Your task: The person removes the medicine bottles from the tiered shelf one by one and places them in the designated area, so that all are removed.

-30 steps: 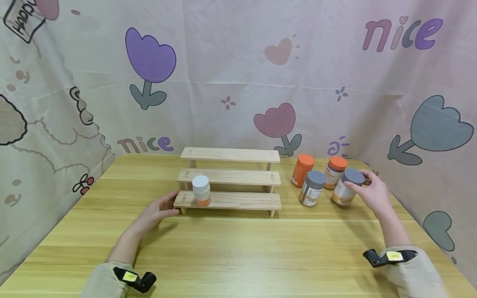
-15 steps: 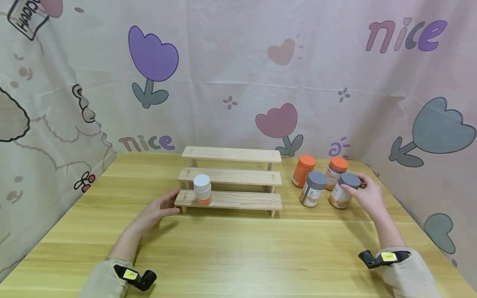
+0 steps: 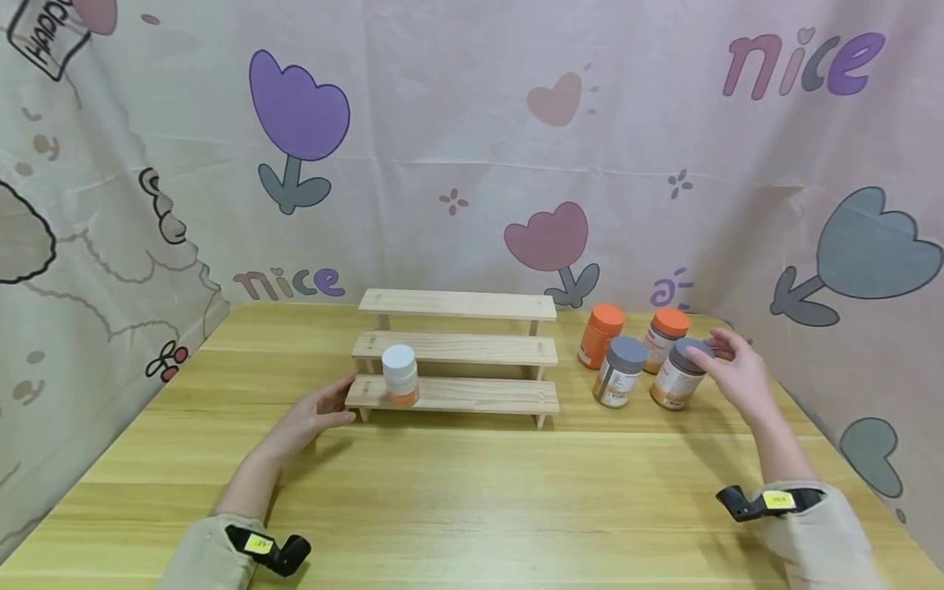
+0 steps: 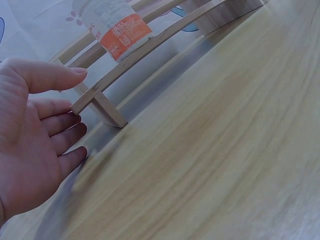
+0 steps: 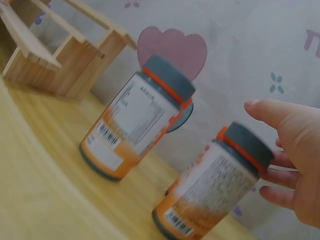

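At the left end of the three-step wooden rack [image 3: 465,397], my left hand [image 3: 310,418] has its fingers relaxed, with fingertips at the end of the lowest shelf. On that shelf stands a small white-lidded bottle [image 3: 401,377] with an orange band. Over on the right, my right hand [image 3: 740,378] is beside a grey-lidded bottle [image 3: 674,377]. In the right wrist view the thumb and fingers are spread around the lid side of that bottle [image 5: 210,190], holding nothing. A second grey-lidded bottle [image 3: 619,375] stands to its left.
Two orange-lidded bottles, one all orange [image 3: 599,338] and one with a white label [image 3: 664,338], stand behind the grey-lidded ones. All rest upright on the wooden table [image 3: 472,500]. A printed cloth [image 3: 442,123] hangs behind the rack.
My right hand shifted the right grey-lidded bottle slightly left, then let go and drew back up and right. The left hand stayed at the rack.
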The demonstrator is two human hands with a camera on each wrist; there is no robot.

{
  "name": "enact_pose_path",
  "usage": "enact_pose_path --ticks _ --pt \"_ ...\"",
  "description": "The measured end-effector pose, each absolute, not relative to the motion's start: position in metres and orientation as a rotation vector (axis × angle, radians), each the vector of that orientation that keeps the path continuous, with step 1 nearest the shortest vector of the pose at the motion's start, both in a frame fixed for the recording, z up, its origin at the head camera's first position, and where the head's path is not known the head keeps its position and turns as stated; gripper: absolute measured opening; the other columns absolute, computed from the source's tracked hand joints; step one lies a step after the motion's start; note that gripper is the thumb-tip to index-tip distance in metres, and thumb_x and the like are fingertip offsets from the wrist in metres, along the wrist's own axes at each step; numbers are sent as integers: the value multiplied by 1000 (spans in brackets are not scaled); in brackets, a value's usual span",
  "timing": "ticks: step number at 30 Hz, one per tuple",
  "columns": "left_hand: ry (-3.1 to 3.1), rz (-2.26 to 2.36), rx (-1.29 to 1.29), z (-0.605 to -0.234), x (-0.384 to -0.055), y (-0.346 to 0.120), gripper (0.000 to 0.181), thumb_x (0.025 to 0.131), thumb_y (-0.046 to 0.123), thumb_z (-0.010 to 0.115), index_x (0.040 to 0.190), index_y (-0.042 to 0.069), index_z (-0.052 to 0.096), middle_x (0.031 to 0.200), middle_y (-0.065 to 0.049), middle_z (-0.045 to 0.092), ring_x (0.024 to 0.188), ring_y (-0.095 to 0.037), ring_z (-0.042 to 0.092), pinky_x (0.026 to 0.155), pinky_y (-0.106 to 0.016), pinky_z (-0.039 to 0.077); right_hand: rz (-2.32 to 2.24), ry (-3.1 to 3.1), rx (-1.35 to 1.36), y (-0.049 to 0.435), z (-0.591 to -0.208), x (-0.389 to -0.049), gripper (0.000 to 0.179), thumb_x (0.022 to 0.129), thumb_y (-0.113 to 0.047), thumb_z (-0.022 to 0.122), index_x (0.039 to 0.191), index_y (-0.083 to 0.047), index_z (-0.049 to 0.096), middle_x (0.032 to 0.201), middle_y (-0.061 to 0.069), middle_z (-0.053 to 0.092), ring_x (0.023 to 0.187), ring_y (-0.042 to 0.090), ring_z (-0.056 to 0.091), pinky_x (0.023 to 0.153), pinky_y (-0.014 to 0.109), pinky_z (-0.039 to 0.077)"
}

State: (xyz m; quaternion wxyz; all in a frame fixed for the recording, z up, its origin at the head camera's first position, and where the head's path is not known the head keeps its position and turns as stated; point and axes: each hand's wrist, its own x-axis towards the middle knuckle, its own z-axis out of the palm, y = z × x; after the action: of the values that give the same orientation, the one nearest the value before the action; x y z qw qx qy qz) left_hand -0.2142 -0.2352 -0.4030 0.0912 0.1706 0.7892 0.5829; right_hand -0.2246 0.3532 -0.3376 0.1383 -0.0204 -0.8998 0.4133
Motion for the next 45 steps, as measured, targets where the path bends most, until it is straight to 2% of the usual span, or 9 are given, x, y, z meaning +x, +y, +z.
enact_pose_path --ticks 5,10,13,17,20,24,31,37,45 --pt "2333 1749 509 -403 -215 -234 70 90 9 56 144 -10 14 146 -32 18 132 -46 21 105 -55 19 1123 -2550 -75 349 -324 -225 69 93 -39 52 140 5 31 128 27 45 114 40 43 90 51 42" --pt "2335 1745 507 -403 -215 -234 71 90 10 56 144 -9 14 146 -31 17 132 -46 21 105 -55 19 1115 -2504 -42 337 -310 -224 62 93 -37 52 140 0 36 128 23 48 113 34 45 95 47 41" --pt "2342 1742 507 -403 -215 -235 70 90 10 56 144 -9 15 146 -31 17 132 -46 21 105 -55 19 1117 -2495 26 325 -301 -223 59 93 -35 53 139 -1 38 127 22 50 112 27 47 96 33 43" --pt "2353 1734 508 -402 -215 -235 70 90 9 56 144 -9 15 146 -31 18 132 -46 22 105 -55 19 1140 -2481 133 307 -292 -224 56 92 -32 57 136 0 42 121 17 54 103 5 49 85 11 42" --pt "2356 1729 514 -402 -215 -235 70 90 9 56 144 -10 16 146 -31 18 132 -46 22 105 -55 19 1165 -2480 204 294 -287 -227 55 91 -29 59 135 0 43 119 16 55 100 -2 48 81 5 40" --pt "2355 1729 527 -403 -215 -235 70 89 9 56 143 -11 16 146 -31 19 132 -46 22 105 -54 19 1184 -2522 271 278 -280 -228 55 91 -28 59 136 -2 43 122 17 55 104 9 52 85 10 42" --pt "2332 1748 538 -404 -216 -234 70 90 8 55 143 -11 14 146 -31 17 132 -46 20 105 -54 18 1291 -2581 378 246 -264 -233 59 90 -29 61 138 -3 40 126 16 54 112 27 53 93 30 45" --pt "2327 1753 543 -404 -216 -235 70 90 8 56 143 -11 14 146 -31 16 133 -46 18 105 -53 17 1373 -2550 505 217 -260 -243 56 89 -27 62 136 -2 43 124 15 56 110 26 54 91 27 45" --pt "2335 1748 551 -406 -218 -235 69 89 7 56 143 -12 15 146 -32 17 132 -46 19 105 -53 18 1530 -2488 694 174 -269 -252 51 87 -16 66 132 0 47 120 18 57 108 27 56 91 35 45"
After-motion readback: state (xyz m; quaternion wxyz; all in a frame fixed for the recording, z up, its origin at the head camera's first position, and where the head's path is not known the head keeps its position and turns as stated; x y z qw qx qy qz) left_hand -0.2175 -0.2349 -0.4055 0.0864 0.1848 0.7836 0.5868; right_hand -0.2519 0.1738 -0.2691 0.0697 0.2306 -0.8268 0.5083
